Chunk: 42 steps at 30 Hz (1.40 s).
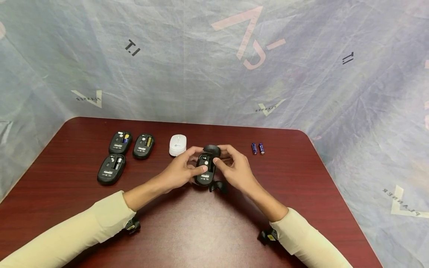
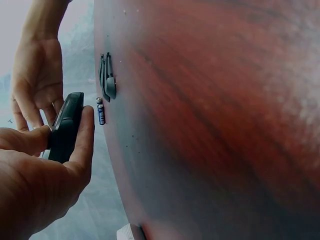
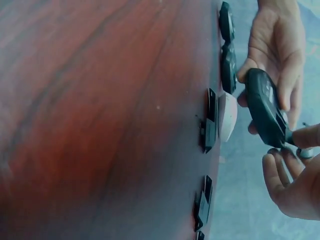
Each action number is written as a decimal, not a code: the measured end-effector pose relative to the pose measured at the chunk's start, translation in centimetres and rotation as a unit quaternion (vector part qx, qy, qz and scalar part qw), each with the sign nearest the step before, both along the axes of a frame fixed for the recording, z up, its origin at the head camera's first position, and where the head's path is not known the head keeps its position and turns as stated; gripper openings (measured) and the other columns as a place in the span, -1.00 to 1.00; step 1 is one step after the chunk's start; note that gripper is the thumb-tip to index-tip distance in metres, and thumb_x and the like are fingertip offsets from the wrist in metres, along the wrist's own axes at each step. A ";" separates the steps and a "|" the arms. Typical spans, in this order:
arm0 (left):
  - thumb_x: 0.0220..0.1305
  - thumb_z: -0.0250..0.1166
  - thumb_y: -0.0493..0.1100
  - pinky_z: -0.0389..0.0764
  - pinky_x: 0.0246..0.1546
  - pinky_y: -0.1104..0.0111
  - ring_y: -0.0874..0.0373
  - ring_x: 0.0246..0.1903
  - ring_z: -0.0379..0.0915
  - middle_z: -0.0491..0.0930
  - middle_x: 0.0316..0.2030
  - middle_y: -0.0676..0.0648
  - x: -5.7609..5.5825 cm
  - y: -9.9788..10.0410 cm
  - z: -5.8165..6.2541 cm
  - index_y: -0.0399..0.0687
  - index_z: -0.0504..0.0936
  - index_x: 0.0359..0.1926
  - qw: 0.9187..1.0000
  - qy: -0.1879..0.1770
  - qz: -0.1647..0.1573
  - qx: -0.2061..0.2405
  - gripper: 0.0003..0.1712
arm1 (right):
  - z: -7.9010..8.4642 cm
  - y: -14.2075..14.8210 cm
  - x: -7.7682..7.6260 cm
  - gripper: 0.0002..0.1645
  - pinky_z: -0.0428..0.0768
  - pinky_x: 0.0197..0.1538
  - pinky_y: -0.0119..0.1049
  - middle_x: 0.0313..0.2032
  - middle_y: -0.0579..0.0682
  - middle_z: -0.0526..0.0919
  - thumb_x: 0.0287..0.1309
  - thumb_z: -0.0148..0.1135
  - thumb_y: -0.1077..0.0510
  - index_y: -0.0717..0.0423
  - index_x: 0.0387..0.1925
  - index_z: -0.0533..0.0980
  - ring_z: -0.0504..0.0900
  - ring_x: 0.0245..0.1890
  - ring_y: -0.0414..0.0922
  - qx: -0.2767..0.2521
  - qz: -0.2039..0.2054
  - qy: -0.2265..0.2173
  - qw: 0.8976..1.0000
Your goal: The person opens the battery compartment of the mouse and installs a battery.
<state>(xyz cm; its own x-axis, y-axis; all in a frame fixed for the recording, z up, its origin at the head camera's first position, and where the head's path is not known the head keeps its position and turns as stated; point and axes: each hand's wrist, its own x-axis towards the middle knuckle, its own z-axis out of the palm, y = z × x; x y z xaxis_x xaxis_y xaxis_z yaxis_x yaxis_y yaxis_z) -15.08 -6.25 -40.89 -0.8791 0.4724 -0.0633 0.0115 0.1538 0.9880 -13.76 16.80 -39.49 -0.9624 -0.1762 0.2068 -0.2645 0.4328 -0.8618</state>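
My left hand [image 1: 181,169] holds a black computer mouse [image 1: 203,178] underside up, its thumb across the base and fingers round the side. The mouse's battery slot [image 1: 210,163] is uncovered and looks dark. At the slot's right edge is the thumb of my right hand [image 1: 236,169]. In the right wrist view this hand's curled fingers pinch a small grey round-ended piece [image 3: 304,152], seemingly a battery, close to the mouse's end; fingers hide most of it. A black curved cover [image 1: 212,150] appears just beyond the mouse, and another black cover [image 1: 218,186] lies nearer me.
Three black mice, one of them nearest [image 1: 111,169], lie upturned at the left with batteries in their slots. A white mouse [image 1: 177,145] sits beyond my left hand. Two blue batteries [image 1: 258,149] lie at the back right. Grey printed cloth [image 1: 187,74] hangs behind the table.
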 end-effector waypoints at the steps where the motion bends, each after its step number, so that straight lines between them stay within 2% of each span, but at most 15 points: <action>1: 0.62 0.39 -0.29 0.88 -0.24 0.11 0.04 -0.06 0.80 0.68 0.20 -0.37 0.0 0.0 -0.1 -0.02 0.44 0.60 1.000 -0.001 0.001 0.001 -0.36 | 0.0 0.1 -0.1 -0.63 0.83 0.13 -0.13 -0.03 0.12 0.87 0.51 0.42 0.23 0.07 0.27 0.69 0.82 -0.04 -0.03 -0.003 -0.007 0.003 1.000; 3: 0.62 0.38 -0.30 0.89 -0.21 0.13 0.04 -0.04 0.80 0.67 0.21 -0.38 0.1 -0.1 -0.2 -0.02 0.45 0.60 1.000 -0.004 0.002 0.007 -0.36 | 0.1 0.4 -0.3 -0.64 0.85 0.09 -0.13 -0.06 0.18 0.86 0.52 0.41 0.26 0.13 0.27 0.68 0.84 -0.07 0.08 -0.017 -0.013 0.001 1.000; 9: 0.62 0.37 -0.32 0.91 -0.18 0.13 0.05 -0.05 0.79 0.66 0.19 -0.38 -0.1 -0.4 -0.5 0.00 0.46 0.61 1.000 -0.006 0.009 0.019 -0.35 | 0.1 2.2 -0.7 -0.50 0.89 0.07 0.17 -0.05 0.36 0.83 0.52 0.36 0.37 0.21 0.40 0.58 0.86 -0.06 0.41 -0.073 -0.005 -0.035 0.997; 12: 0.62 0.38 -0.32 0.91 -0.18 0.13 0.07 -0.06 0.78 0.67 0.18 -0.37 -0.2 -0.5 -0.7 -0.02 0.46 0.61 1.000 -0.007 0.013 0.021 -0.35 | -0.2 3.6 -0.7 -0.47 0.93 0.01 0.01 -0.06 0.35 0.84 0.51 0.38 0.35 0.16 0.43 0.57 0.87 -0.06 0.41 -0.059 -0.014 -0.051 0.997; 15: 0.61 0.38 -0.33 0.90 -0.20 0.15 0.06 -0.09 0.78 0.66 0.18 -0.37 -0.3 -0.6 -0.9 -0.06 0.44 0.63 1.000 -0.008 0.015 0.022 -0.33 | -0.4 5.2 -0.6 -0.49 0.93 -0.01 -0.11 -0.05 0.31 0.84 0.54 0.38 0.30 0.13 0.43 0.60 0.90 -0.07 0.27 -0.028 -0.026 -0.065 0.997; 23: 0.61 0.37 -0.35 0.88 -0.22 0.16 0.05 -0.11 0.79 0.66 0.20 -0.39 -0.5 -0.8 -1.1 -0.06 0.43 0.63 0.999 -0.026 0.017 0.038 -0.32 | -1.1 9.5 -0.2 -0.54 0.93 -0.06 -0.16 0.00 0.30 0.80 0.57 0.28 0.30 0.18 0.41 0.64 0.91 -0.20 -0.07 0.022 -0.054 -0.095 0.994; 30: 0.60 0.35 -0.38 0.92 -0.13 0.11 0.03 -0.06 0.78 0.60 0.24 -0.38 -0.6 -1.0 -1.1 -0.02 0.42 0.63 0.997 -0.055 0.019 0.055 -0.31 | -1.0 12.6 0.2 -0.55 0.94 -0.07 -0.13 -0.02 0.33 0.86 0.57 0.28 0.28 0.27 0.38 0.65 0.95 -0.22 -0.03 0.032 -0.062 -0.137 0.988; 37: 0.58 0.34 -0.40 0.94 -0.07 0.05 0.00 -0.02 0.78 0.56 0.28 -0.40 -0.7 -1.1 -1.3 -0.09 0.38 0.66 0.995 -0.063 0.024 0.067 -0.27 | -0.9 15.3 0.3 -0.47 0.94 -0.07 -0.13 0.05 0.44 0.83 0.59 0.27 0.30 0.44 0.46 0.53 0.95 -0.20 0.02 0.028 -0.035 -0.186 0.981; 42: 0.55 0.38 -0.42 0.94 -0.08 0.06 0.01 -0.06 0.81 0.59 0.24 -0.41 -0.7 -1.1 -1.5 -0.06 0.41 0.64 0.995 -0.058 0.018 0.073 -0.25 | -1.0 16.7 0.3 -0.44 0.94 -0.14 -0.11 0.03 0.42 0.83 0.56 0.26 0.32 0.48 0.47 0.49 0.95 -0.20 0.04 0.046 -0.017 -0.217 0.975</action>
<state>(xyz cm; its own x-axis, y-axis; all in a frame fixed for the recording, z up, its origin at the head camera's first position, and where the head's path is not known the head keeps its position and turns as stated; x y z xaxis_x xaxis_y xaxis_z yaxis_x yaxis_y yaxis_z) -15.80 -7.34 -42.40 -0.8868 0.4515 -0.0989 -0.1072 0.0071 0.9942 -13.43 33.46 -40.45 -0.9616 -0.1411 -0.2354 0.1316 0.5155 -0.8468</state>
